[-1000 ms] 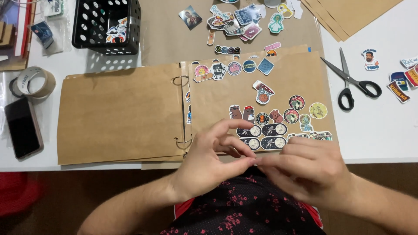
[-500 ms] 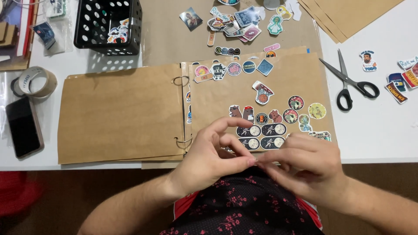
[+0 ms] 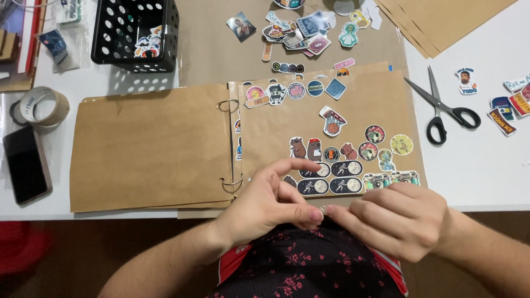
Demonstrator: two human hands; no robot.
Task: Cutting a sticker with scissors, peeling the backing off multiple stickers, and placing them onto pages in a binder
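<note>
pinching something too small to tell, left hand [image 3: 270, 204] meets right hand [image 3: 397, 221]; one scissors [image 3: 441, 107].

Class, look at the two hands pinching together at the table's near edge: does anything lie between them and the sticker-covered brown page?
Nothing visible does. The left hand and right hand meet fingertip to fingertip right at the page's near edge, the left forefinger already over its bottom sticker row. The scissors lie off to the right.

Black-handled scissors [image 3: 441, 107] lie open on the white table [image 3: 486, 176], beyond the right hand. A black perforated plastic crate [image 3: 135, 34] stands far beyond the left hand; left of it lie a roll of clear tape [image 3: 37, 106] and a dark smartphone [image 3: 25, 171].
</note>
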